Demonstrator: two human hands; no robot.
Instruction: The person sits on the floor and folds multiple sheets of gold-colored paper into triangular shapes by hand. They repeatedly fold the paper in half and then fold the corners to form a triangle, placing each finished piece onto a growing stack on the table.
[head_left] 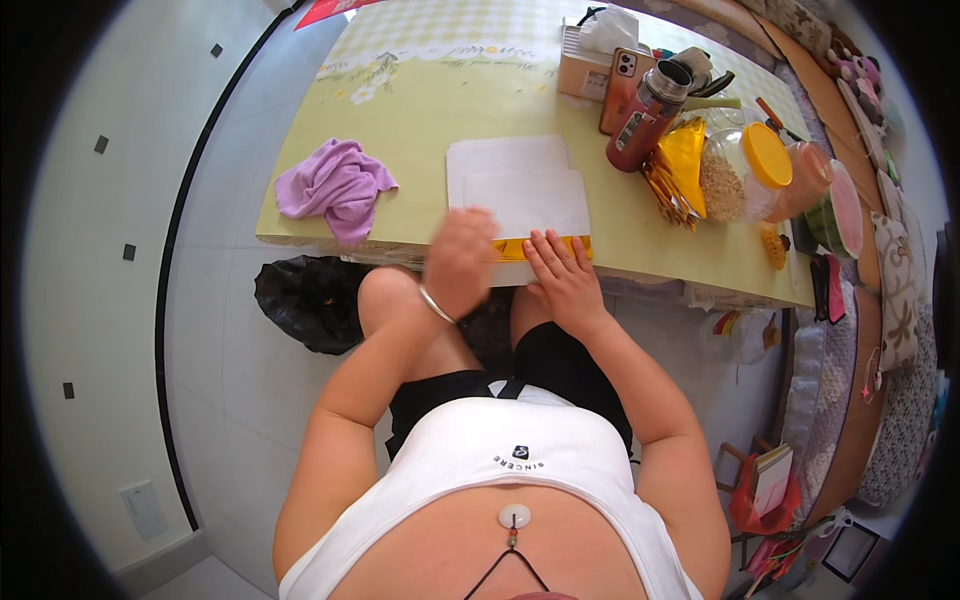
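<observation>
White paper sheets lie stacked at the table's front edge, with a strip of shiny gold foil paper along their near side. My right hand lies over the right part of the gold strip, fingers stretched and a little apart, holding nothing I can see. At the strip's left end is my left hand, with a bracelet on the wrist. Motion smears its fingers, so I cannot tell whether it holds anything. Left of the paper, a crumpled purple cloth rests on the table.
On the table's right side stand a tissue box, a phone, a dark red bottle, folded gold foil pieces and a yellow-lidded jar. A black plastic bag sits below the front edge.
</observation>
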